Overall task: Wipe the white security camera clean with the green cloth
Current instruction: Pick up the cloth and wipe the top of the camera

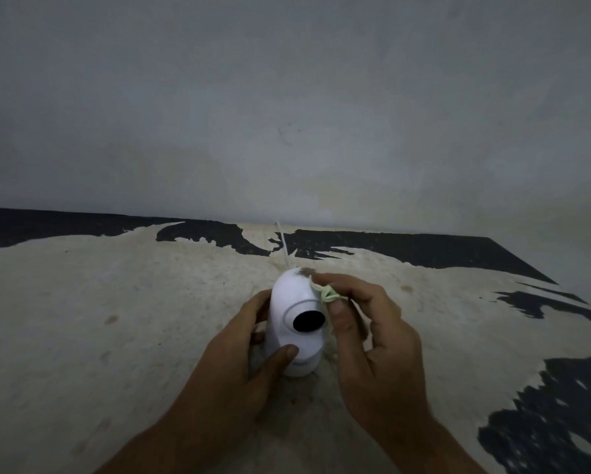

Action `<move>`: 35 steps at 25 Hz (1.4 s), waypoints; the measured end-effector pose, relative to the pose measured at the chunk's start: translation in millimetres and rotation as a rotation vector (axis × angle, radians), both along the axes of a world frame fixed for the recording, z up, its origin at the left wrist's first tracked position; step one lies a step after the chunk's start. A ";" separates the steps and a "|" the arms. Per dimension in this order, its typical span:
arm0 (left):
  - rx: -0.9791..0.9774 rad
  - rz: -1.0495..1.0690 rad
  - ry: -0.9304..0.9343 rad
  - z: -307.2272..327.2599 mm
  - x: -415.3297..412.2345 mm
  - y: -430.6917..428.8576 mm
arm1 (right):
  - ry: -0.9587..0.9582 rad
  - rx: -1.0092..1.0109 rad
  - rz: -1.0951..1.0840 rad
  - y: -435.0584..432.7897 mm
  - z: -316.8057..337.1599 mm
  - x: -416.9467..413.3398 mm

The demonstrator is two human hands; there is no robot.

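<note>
The white security camera (292, 302) stands upright on a worn pale surface, its round black lens facing me. A grey smudge shows on its top right. My left hand (239, 364) wraps the camera's left side and base, thumb across the front. My right hand (366, 333) pinches a small bunched green cloth (328, 294) between thumb and fingers, pressed against the camera's upper right side just below the smudge. Most of the cloth is hidden inside my fingers.
A thin white cable (282, 244) runs from behind the camera to a plain grey wall (287, 114). The surface (116, 319) is pale with flaking black patches at the back and on the right.
</note>
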State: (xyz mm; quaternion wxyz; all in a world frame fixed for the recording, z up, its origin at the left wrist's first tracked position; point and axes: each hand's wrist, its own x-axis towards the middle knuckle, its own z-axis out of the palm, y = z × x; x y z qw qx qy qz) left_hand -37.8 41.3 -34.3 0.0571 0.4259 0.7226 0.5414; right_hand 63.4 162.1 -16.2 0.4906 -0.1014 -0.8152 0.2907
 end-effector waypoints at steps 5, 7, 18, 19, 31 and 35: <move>0.014 -0.025 0.035 -2.1 -0.3 -1.4 | -0.054 -0.140 0.004 10.1 -0.1 -2.6; 0.019 -0.018 0.025 -2.9 -0.9 -0.7 | -0.041 -0.105 -0.005 6.8 0.0 -1.5; 0.010 0.006 0.013 -6.0 -3.2 1.6 | -0.049 -0.043 -0.026 2.9 1.6 -4.0; 0.010 0.008 0.007 -5.6 -2.9 1.8 | -0.056 -0.012 -0.036 2.4 1.6 -5.1; 0.029 -0.013 0.035 -9.8 -5.4 0.8 | -0.120 -0.060 -0.041 17.1 0.5 -8.2; 0.040 -0.019 0.033 -9.9 -5.8 1.3 | -0.088 -0.078 0.010 15.5 2.1 -6.5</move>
